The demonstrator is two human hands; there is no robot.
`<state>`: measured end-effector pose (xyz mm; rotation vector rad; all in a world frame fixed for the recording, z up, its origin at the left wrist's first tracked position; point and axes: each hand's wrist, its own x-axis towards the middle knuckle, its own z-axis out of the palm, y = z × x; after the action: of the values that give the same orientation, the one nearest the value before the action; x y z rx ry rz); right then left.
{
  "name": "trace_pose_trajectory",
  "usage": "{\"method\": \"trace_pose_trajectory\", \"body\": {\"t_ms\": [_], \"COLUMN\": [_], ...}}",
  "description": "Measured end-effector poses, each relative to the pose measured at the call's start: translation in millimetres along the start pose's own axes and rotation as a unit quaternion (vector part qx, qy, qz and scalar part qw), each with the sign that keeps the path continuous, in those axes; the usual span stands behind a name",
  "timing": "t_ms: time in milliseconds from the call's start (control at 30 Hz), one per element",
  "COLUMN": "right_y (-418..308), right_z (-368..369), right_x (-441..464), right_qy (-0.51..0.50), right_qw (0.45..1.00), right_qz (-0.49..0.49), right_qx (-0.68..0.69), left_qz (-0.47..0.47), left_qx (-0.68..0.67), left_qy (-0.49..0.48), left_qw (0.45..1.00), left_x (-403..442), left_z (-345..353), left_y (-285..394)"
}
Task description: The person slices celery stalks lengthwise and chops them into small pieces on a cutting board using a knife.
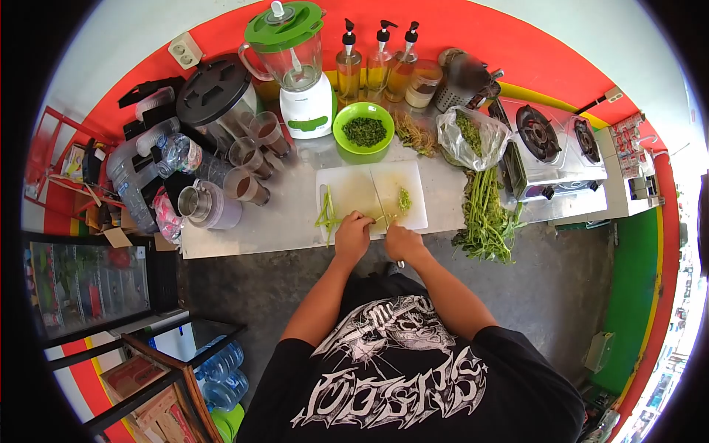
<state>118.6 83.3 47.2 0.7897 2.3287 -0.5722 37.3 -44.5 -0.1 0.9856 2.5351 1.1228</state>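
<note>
My left hand [353, 232] presses green stems [326, 215] onto the white cutting board [336, 173], its fingers closed around them near the front edge. The stems' longer ends stick out to the left. In my right hand [402, 242] is a knife [379, 205], its thin blade pointing away from me across the board, right beside the stem ends. A small heap of chopped green pieces [404, 198] lies right of the blade. Behind the board, a lime-green bowl [362, 154] holds dark chopped leaves.
A blender [306, 111], pump bottles [348, 70] and cups [251, 188] stand around the board on the metal table. To the right are a bunch of greens [487, 214], a plastic bag [491, 140] and a gas stove [546, 148]. A steel flask [214, 207] stands left.
</note>
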Motion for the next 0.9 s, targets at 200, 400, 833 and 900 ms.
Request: {"method": "trace_pose_trajectory", "body": {"t_ms": [200, 400, 833, 900], "right_y": [0, -5, -5, -9], "right_z": [-6, 1, -1, -4], "right_x": [6, -2, 10, -2], "right_qy": [0.005, -0.012, 0.008, -0.001], "right_qw": [1.0, 1.0, 0.999, 0.999], "right_qz": [-0.014, -0.009, -0.014, -0.016], "right_qx": [-0.007, -0.009, 0.039, 0.028], "left_qz": [-0.002, 0.003, 0.009, -0.011], "left_qx": [0.001, -0.01, -0.001, -0.01], "left_qy": [-0.008, 0.009, -0.011, -0.021], "left_qw": [1.0, 1.0, 1.0, 1.0], "left_x": [0, -2, -2, 0], "left_z": [-2, -1, 1, 0], "left_y": [0, 2, 0, 1]}}
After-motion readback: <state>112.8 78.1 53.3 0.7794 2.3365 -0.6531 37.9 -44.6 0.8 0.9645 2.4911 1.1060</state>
